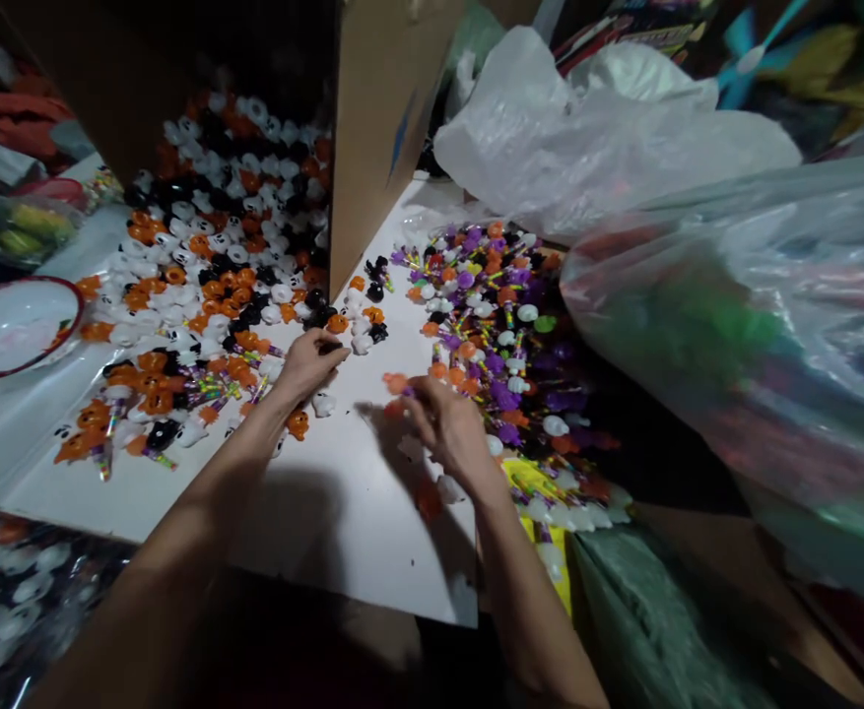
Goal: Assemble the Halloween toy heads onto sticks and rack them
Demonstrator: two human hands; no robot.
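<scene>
My left hand [313,362] rests low over the white tabletop, fingers curled together; whatever they may hold is hidden. Just beyond its fingertips lies a small cluster of toy heads, among them an orange pumpkin head [338,323], a white ghost head [362,344] and a black head [378,333]. My right hand [446,428], slightly blurred, pinches a small orange plastic figure [394,382] with a bit of purple at its base. To its right spreads a heap of finished-looking sticks with orange, purple and white tops [505,394]. A white ghost head [323,404] sits below my left hand.
A large pile of white, orange and black heads [217,246] spills from a cardboard box [376,128]. An enamel bowl [10,325] stands at left. Big clear plastic bags [734,325] bulge at right, above a green bag [645,601]. Filled tubes lie on the left pile.
</scene>
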